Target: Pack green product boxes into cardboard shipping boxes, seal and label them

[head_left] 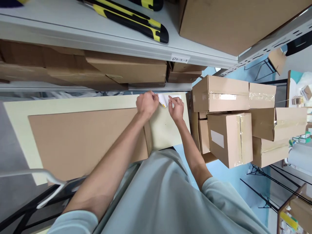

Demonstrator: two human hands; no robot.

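Observation:
A small white piece, paper or thin film with a yellow mark at its lower corner, is between my two hands at the far edge of a pale yellow board. My left hand is closed, with thumb and forefinger pinching its left side. On its right side are the bent fingers of my right hand, closed with the fingertips at the white piece. Under my left forearm lies a long brown cardboard box. The left hand's lower fingers are hidden.
Ahead, a grey metal shelf holds a yellow-black utility knife and a large carton. More cartons line the level below. Stacked taped cartons stand close on my right. A white curved tube is at lower left.

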